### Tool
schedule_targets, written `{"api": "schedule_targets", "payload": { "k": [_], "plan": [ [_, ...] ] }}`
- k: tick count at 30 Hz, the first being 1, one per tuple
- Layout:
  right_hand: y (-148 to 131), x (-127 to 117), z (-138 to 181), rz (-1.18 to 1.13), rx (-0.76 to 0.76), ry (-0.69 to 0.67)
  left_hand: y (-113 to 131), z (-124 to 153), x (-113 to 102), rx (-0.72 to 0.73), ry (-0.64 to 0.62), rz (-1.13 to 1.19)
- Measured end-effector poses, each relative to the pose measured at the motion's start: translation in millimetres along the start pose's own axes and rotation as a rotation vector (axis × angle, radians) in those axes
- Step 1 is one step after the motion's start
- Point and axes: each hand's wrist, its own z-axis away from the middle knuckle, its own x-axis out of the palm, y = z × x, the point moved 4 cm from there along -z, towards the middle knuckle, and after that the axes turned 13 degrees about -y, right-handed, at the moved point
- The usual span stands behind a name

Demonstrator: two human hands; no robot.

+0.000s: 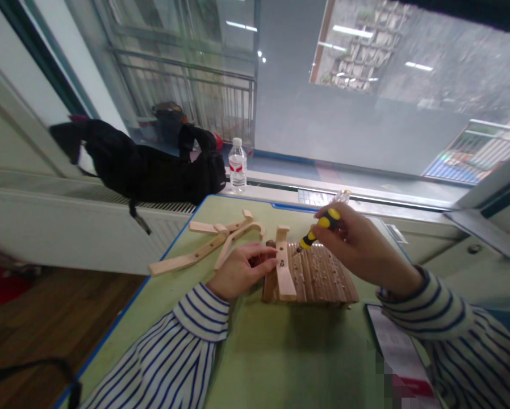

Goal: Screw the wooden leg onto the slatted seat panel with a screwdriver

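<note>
My right hand (357, 241) grips a yellow-and-black screwdriver (321, 226), its shaft tilted down and left. The tip is just right of a pale wooden piece (285, 278) with a bent upper end and dark holes. That piece lies across a brown ridged wooden block (323, 275) with many small pits and pale flecks on top. My left hand (246, 270) has thumb and forefinger closed at the piece's left edge; its other fingers are partly hidden. Left of it lie several similar pale wooden pieces (191, 258), overlapping.
The pale green table (276, 352) has a blue edge. On the sill behind stand a water bottle (238, 165) and a black bag (161, 170). A clear object (341, 196) is partly hidden behind my right hand. A dark-edged flat thing (397, 346) lies near my right sleeve.
</note>
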Motion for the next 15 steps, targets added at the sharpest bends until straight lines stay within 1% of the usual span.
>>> {"api": "schedule_targets", "payload": {
  "k": [7,15],
  "plan": [
    [-1.8,15.0,-11.3,0.097,0.02,-0.036,-8.8,-2.6,3.4,0.036,-0.002,0.014],
    [-3.0,26.6,-20.3,0.153,-0.067,-0.097,-11.3,-2.9,6.3,0.043,-0.087,0.094]
  ]
}}
